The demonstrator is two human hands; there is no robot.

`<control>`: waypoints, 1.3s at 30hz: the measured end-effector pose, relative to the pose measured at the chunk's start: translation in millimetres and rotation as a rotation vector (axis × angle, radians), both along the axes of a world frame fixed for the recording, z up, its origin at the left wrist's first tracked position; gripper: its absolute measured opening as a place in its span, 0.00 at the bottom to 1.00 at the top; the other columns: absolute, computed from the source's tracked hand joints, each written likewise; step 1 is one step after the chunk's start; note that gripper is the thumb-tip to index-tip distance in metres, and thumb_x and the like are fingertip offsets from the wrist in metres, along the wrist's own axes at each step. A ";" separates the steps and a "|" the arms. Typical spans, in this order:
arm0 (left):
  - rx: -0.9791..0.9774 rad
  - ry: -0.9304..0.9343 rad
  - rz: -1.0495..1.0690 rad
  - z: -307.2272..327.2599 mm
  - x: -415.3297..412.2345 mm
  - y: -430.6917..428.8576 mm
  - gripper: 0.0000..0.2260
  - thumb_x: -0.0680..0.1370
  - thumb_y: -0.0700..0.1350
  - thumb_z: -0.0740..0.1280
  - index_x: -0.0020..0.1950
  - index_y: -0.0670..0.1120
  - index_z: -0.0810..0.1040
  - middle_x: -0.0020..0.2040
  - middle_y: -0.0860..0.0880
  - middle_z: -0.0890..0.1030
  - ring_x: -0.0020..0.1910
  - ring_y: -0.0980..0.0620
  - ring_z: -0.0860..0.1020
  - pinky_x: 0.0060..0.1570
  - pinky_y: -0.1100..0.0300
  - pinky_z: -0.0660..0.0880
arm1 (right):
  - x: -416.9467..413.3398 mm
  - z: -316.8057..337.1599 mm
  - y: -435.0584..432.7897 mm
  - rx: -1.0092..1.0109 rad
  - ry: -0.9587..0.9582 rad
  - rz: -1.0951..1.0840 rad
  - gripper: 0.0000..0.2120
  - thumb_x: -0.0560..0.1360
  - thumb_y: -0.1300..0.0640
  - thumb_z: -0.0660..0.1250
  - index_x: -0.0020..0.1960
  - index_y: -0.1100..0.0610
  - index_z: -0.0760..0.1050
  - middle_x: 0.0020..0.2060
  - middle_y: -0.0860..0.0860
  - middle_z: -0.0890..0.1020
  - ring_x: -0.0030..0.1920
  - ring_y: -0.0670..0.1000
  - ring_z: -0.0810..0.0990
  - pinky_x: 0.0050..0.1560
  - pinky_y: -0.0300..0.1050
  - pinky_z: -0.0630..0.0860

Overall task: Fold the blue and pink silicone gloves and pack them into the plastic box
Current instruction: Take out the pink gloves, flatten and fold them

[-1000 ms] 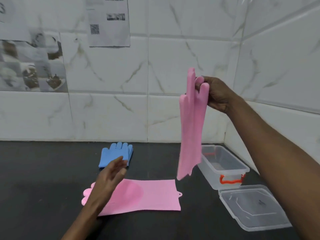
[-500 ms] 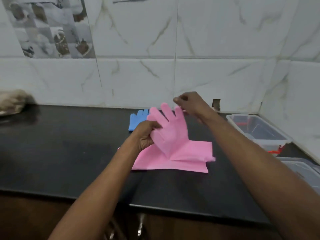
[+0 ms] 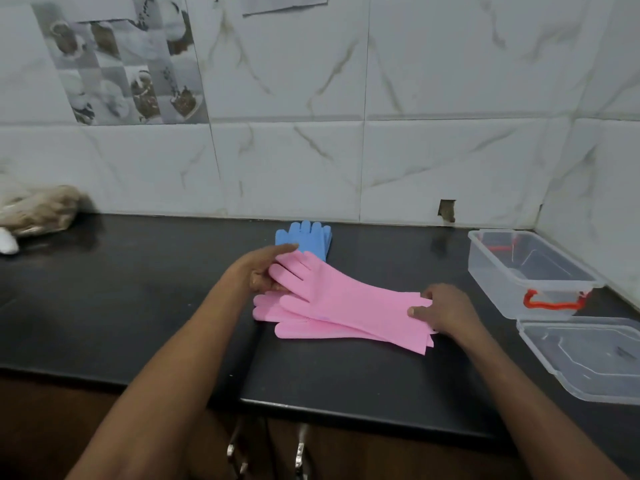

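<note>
Pink gloves [image 3: 346, 306] lie stacked, slightly askew, mid-counter [image 3: 138, 289], touching the blue gloves [image 3: 308, 237] by the back edge; the box [image 3: 498, 292] stands open near the right corner. They look soft, floppy, grippy — best taken at cuff and fingertips. I have the left hand [image 3: 256, 271] pinching the top glove's fingers, the right hand [image 3: 440, 310] palm-down, pressing the cuff.
</note>
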State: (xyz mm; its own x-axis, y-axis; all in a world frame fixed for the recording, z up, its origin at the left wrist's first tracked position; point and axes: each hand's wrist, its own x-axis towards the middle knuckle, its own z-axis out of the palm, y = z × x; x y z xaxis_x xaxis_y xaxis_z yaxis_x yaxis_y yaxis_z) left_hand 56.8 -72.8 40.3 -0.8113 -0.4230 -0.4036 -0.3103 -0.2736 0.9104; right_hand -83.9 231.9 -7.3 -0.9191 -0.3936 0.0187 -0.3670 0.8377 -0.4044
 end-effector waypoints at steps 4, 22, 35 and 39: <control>-0.171 -0.131 -0.002 -1.3 -4.5 6.9 0.18 0.72 0.39 0.76 0.60 0.38 0.77 0.42 0.42 0.84 0.40 0.46 0.84 0.31 0.52 0.82 | 1.5 -2.2 4.1 -0.072 -0.064 -0.135 0.15 0.70 0.51 0.74 0.40 0.59 0.71 0.40 0.57 0.81 0.44 0.59 0.81 0.36 0.44 0.70; -0.217 0.181 0.089 92.2 4.3 19.2 0.04 0.74 0.31 0.69 0.46 0.38 0.77 0.40 0.42 0.81 0.34 0.48 0.81 0.26 0.55 0.81 | -26.8 94.7 -10.3 -1.131 -0.172 -0.207 0.14 0.75 0.61 0.71 0.58 0.66 0.77 0.57 0.63 0.81 0.56 0.61 0.81 0.61 0.62 0.76; -0.305 -0.094 0.201 -27.9 45.2 -8.0 0.07 0.73 0.40 0.74 0.46 0.37 0.81 0.43 0.39 0.84 0.37 0.43 0.82 0.41 0.47 0.83 | -3.1 -18.1 -4.8 -0.799 -0.325 -0.140 0.13 0.73 0.60 0.73 0.44 0.72 0.80 0.41 0.65 0.84 0.43 0.65 0.84 0.42 0.53 0.78; -0.390 -0.154 0.180 -20.3 46.7 -9.7 0.10 0.72 0.38 0.76 0.48 0.34 0.81 0.43 0.39 0.83 0.38 0.44 0.82 0.36 0.53 0.82 | -0.5 -24.8 -2.1 -0.837 -0.320 -0.121 0.11 0.71 0.62 0.75 0.52 0.65 0.80 0.45 0.60 0.85 0.44 0.60 0.85 0.52 0.59 0.81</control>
State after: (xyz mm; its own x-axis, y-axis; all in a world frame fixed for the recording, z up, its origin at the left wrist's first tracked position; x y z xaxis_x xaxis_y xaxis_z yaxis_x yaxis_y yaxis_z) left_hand 103.5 -82.6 20.0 -0.6540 -0.6958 -0.2968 -0.4295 0.0185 0.9029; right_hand -84.4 229.7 -32.1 -0.9638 -0.2665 -0.0078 -0.0612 0.2495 -0.9664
